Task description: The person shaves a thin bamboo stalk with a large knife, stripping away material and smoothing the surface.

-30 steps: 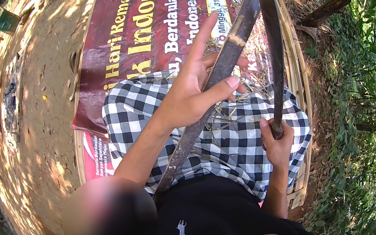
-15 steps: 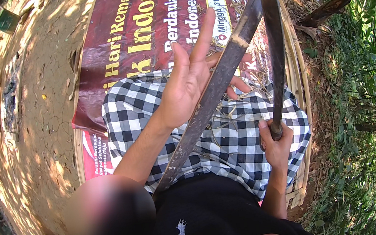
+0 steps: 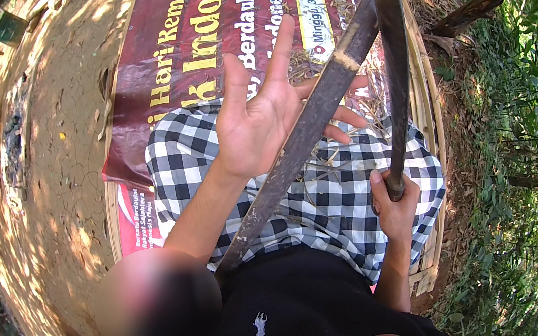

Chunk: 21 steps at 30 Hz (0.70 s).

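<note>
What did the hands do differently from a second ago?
The left hand let go: a second ago its fingers wrapped the long dark bamboo strip; now the palm is open, fingers spread, the strip only leaning against it. The right hand kept its grip on the handle of the long blade, held upright in the same place. The checkered cloth and red banner did not move.

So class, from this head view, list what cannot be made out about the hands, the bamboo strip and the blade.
- Bamboo strip: top end cut off by the upper edge.
- Long blade: its handle is hidden inside the right hand.
- Left hand: open; contact with the strip unclear, as the strip covers part of the fingers.
- Lower left: a blurred patch hides what is there.
</note>
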Each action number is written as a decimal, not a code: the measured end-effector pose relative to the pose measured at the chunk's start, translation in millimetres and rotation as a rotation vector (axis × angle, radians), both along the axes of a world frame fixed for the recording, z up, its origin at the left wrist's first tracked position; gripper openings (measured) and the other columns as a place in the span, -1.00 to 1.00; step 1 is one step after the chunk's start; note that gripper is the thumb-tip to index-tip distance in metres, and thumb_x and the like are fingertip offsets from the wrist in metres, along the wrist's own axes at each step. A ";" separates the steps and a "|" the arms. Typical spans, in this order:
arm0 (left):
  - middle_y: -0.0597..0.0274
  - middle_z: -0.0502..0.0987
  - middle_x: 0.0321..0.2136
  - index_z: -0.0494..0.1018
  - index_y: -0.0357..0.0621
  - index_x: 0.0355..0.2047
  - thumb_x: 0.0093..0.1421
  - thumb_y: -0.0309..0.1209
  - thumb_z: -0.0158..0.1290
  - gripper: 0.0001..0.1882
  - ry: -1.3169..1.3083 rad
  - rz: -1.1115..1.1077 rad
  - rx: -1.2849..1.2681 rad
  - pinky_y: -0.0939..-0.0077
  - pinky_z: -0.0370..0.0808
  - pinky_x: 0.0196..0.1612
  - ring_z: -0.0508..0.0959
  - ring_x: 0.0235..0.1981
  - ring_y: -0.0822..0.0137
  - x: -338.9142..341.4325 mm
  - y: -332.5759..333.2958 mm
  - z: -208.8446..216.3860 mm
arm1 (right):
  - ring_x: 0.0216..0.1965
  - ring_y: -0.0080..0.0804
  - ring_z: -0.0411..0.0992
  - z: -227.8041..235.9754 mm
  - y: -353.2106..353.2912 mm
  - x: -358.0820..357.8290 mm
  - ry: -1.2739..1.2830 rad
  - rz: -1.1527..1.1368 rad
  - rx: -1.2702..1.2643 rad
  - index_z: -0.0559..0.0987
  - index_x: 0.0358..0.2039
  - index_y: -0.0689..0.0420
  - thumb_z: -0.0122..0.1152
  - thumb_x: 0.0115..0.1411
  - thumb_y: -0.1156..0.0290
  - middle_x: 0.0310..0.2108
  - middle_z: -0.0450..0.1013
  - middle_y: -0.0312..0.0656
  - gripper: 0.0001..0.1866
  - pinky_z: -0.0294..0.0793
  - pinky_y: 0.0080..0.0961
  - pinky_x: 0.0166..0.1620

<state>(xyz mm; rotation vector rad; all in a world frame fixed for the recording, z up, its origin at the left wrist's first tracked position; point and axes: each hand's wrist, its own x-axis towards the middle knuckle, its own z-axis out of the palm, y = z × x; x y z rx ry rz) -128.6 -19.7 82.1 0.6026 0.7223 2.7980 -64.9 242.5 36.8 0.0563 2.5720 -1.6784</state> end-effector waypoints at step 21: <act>-0.38 0.41 0.07 0.04 -0.20 0.37 0.42 0.22 -0.42 -0.20 -0.134 0.010 -0.389 0.43 0.60 -0.45 0.66 -0.28 0.06 2.8 -6.1 7.3 | -0.64 -0.78 0.02 6.6 -8.6 0.5 -0.044 -0.067 -0.035 0.48 -0.59 0.19 0.37 0.24 0.38 -0.73 0.16 -0.54 -0.68 -0.09 -0.60 -0.57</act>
